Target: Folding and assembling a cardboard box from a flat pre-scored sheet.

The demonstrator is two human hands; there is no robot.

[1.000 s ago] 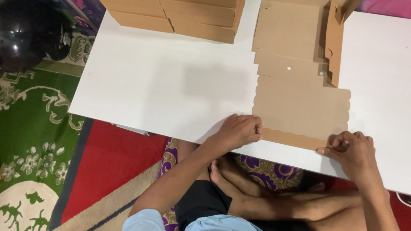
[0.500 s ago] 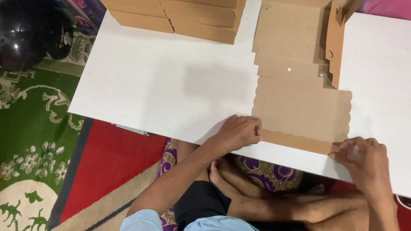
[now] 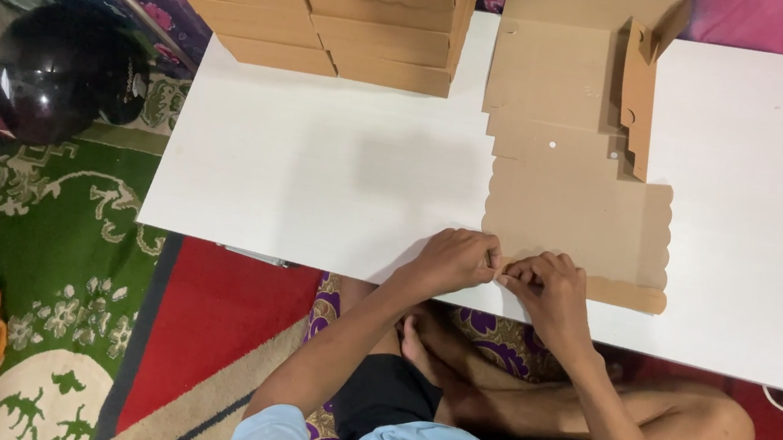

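fingers of left hand [image 3: 453, 259] and right hand [image 3: 552, 288] pinching folded near edge of cardboard sheet [image 3: 578, 219], white table [image 3: 319, 175]

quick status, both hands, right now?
Left hand: closed, pinching the near-left corner of the flat cardboard box blank.
Right hand: closed, fingers pressing the blank's folded near edge beside the left hand.

Left hand [image 3: 453, 259] and right hand [image 3: 552, 288] close together, fingers curled, knuckles up, forearms angled inward.
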